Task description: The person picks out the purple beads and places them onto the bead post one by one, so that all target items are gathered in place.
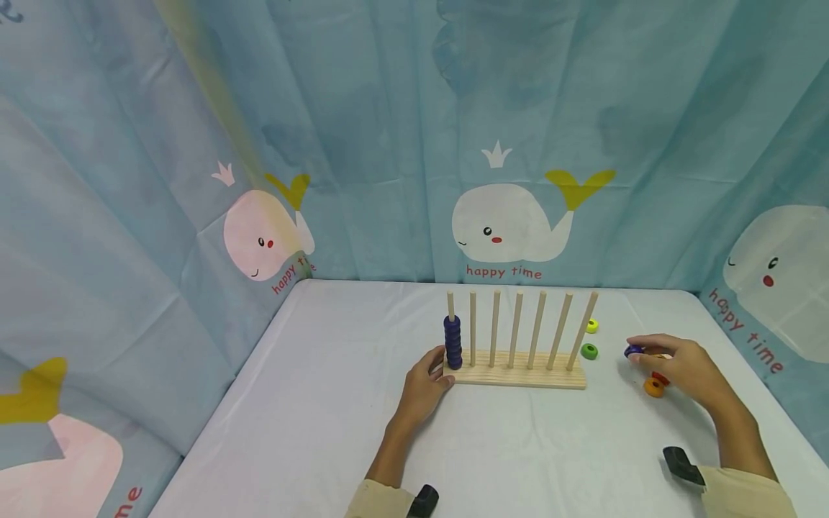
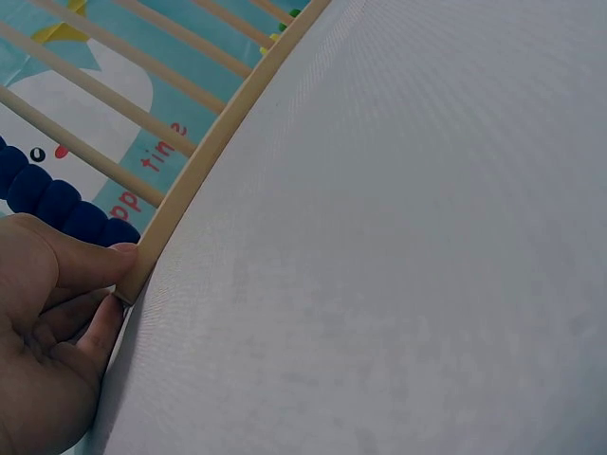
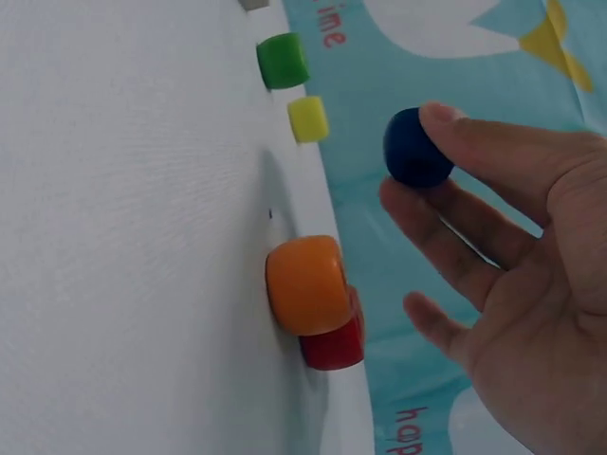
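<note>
A wooden stand (image 1: pixel 518 375) with several upright pegs is on the white table. On its leftmost peg sits a stack of dark blue beads (image 1: pixel 452 344); the other pegs carry none. My left hand (image 1: pixel 421 392) grips the left end of the base, thumb on the front edge, as the left wrist view also shows. To the right of the stand, my right hand (image 1: pixel 689 367) pinches a dark blue bead (image 3: pixel 413 150) between thumb and fingers, held above the table. Below that hand lie an orange bead (image 3: pixel 308 286) and a red bead (image 3: pixel 337 343), close together.
Just right of the stand are a green bead (image 1: pixel 589 351) and a yellow bead (image 1: pixel 592 326). A white cloth covers the table (image 1: pixel 324 403). Blue curtains (image 1: pixel 388 144) with printed whales hang behind and at both sides.
</note>
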Action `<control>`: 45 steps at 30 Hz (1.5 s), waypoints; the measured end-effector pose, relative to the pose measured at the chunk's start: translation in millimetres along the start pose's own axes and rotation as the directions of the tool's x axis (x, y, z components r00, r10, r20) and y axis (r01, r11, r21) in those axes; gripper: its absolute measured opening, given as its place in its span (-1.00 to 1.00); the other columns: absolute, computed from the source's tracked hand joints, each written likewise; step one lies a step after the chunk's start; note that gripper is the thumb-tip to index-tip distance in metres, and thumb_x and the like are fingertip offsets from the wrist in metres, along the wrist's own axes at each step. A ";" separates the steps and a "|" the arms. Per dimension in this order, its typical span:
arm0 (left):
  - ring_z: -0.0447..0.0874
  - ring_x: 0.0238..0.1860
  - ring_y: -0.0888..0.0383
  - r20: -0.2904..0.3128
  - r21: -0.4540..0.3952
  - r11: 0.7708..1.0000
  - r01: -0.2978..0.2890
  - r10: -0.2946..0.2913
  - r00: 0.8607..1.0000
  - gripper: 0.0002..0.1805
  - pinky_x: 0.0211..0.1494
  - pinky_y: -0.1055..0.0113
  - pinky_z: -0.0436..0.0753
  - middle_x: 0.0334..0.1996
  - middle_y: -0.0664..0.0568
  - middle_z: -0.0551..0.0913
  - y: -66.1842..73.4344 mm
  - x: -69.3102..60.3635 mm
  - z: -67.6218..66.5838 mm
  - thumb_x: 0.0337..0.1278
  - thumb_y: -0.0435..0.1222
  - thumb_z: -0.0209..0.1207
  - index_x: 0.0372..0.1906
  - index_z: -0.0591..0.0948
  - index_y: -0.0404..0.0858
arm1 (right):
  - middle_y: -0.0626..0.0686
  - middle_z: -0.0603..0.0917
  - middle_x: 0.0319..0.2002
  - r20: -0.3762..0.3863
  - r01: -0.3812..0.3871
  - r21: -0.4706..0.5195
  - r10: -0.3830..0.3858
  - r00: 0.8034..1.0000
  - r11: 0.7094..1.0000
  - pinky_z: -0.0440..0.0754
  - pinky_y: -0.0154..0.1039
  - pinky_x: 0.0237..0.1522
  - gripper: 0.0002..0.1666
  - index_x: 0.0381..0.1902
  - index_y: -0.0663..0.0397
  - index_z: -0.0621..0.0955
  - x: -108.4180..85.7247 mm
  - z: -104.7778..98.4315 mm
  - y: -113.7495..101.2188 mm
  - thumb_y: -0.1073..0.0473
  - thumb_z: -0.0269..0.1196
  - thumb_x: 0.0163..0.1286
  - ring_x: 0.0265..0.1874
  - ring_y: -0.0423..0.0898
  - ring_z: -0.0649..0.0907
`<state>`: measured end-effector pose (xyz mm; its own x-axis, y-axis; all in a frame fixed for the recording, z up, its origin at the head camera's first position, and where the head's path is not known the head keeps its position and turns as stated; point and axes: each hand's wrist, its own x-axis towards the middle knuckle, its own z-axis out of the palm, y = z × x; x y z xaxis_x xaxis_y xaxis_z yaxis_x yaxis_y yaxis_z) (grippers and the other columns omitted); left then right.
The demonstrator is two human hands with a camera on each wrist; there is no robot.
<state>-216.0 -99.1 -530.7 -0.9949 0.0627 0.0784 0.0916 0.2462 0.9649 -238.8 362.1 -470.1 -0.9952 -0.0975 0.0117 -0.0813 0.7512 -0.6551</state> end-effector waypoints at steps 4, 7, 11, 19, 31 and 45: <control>0.50 0.48 -0.21 0.001 -0.003 1.000 0.005 -0.005 1.000 -0.29 0.43 0.30 0.64 0.51 -0.35 0.42 -0.7 -0.4 -0.2 0.36 -0.54 0.26 0.57 0.36 -0.39 | 0.46 0.65 0.22 -0.041 0.003 0.029 -0.002 0.999 1.000 0.84 -0.34 -0.19 -0.36 0.28 0.30 0.63 -1.1 -0.5 -5.4 -0.13 0.34 0.54 0.13 0.40 0.66; 0.50 0.48 -0.21 0.002 -0.007 1.000 0.003 -0.003 1.000 -0.29 0.44 0.30 0.64 0.51 -0.35 0.42 -1.1 -0.5 -0.3 0.35 -0.54 0.26 0.57 0.36 -0.39 | 0.41 0.72 0.14 -0.070 0.010 0.048 -0.007 0.998 0.999 0.71 -0.57 -0.27 -0.40 0.21 0.27 0.65 -1.4 -0.6 -9.7 -0.12 0.36 0.52 -0.05 0.03 0.76; 0.50 0.48 -0.21 0.001 -0.008 1.000 -0.001 0.001 1.000 -0.29 0.44 0.30 0.64 0.50 -0.35 0.43 -0.4 -0.5 -0.3 0.35 -0.55 0.26 0.56 0.36 -0.39 | 0.35 0.76 0.08 -0.116 0.033 0.062 -0.025 0.993 0.998 0.70 -0.59 -0.27 -0.46 0.16 0.23 0.67 -2.1 -1.4 -16.0 -0.10 0.37 0.51 -0.21 -0.42 0.68; 0.47 0.50 -0.20 0.003 -0.004 1.000 -0.002 0.002 1.000 -0.29 0.46 0.29 0.62 0.50 -0.35 0.43 0.3 -0.1 -1.0 0.35 -0.55 0.26 0.56 0.36 -0.39 | 0.34 0.75 0.09 -0.221 0.091 0.060 -0.076 0.972 0.994 0.57 -0.74 -0.25 -0.55 0.11 0.16 0.71 -4.2 -6.7 -33.7 -0.06 0.40 0.50 -0.19 -0.71 0.50; 0.48 0.50 -0.21 0.004 0.000 1.000 -0.009 0.009 1.000 -0.29 0.46 0.30 0.62 0.51 -0.36 0.42 1.3 0.0 -1.3 0.36 -0.55 0.26 0.56 0.35 -0.40 | -0.44 0.67 -0.14 -0.348 0.198 0.060 -0.166 0.923 0.978 0.45 -0.86 -0.16 -0.54 0.19 0.19 0.68 -9.4 -15.2 -57.4 0.03 0.41 0.49 -0.06 -0.76 0.44; 0.50 0.48 -0.21 -0.002 -0.005 1.000 -0.003 0.003 1.000 -0.30 0.45 0.29 0.63 0.50 -0.36 0.43 -0.1 0.1 0.2 0.36 -0.53 0.26 0.56 0.36 -0.37 | -0.25 0.65 -0.02 -0.467 0.253 0.109 -0.175 0.867 0.961 0.29 0.56 0.52 -0.53 0.24 0.20 0.68 -12.2 -18.9 -94.5 0.07 0.41 0.49 0.03 -0.64 0.48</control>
<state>-216.1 -98.9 -530.8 -0.9948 0.0615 0.0817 0.0942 0.2416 0.9658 -219.9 304.6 -394.1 -0.8741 0.0887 0.4776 -0.3240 0.6261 -0.7093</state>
